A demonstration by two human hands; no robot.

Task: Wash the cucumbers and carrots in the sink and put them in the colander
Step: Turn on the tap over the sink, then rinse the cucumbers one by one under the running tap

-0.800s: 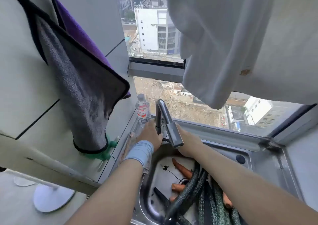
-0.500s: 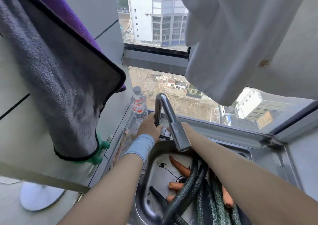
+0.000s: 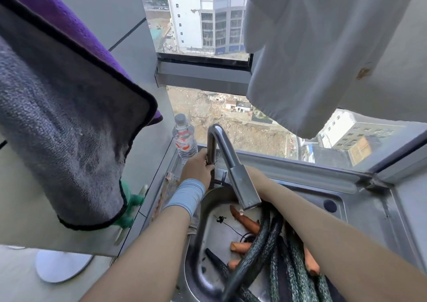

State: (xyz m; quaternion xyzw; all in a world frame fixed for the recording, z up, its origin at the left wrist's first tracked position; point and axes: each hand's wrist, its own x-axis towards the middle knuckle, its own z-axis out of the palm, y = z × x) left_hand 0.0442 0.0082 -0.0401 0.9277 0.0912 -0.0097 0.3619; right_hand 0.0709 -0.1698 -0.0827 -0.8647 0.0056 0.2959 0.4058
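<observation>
Several long dark green cucumbers point(image 3: 265, 251) and orange carrots point(image 3: 246, 220) lie piled in the steel sink point(image 3: 208, 204). A bent steel faucet point(image 3: 231, 163) rises behind the basin, its spout over the vegetables. My left hand point(image 3: 197, 166), with a pale blue wristband, is closed around the faucet's upright pipe. My right forearm crosses over the vegetables and my right hand point(image 3: 254, 174) is mostly hidden behind the spout, so its grip cannot be seen. No colander is in view.
A clear water bottle point(image 3: 183, 140) stands at the sink's back left corner. A grey and purple towel point(image 3: 69, 126) hangs at the left, a white cloth point(image 3: 312, 59) at the upper right. The steel drainboard point(image 3: 360, 211) lies right of the basin, below the window.
The view has shifted closer and lower. The spout has swung a little to the right, and my right hand has slipped further behind it. My left hand stays on the faucet pipe.
</observation>
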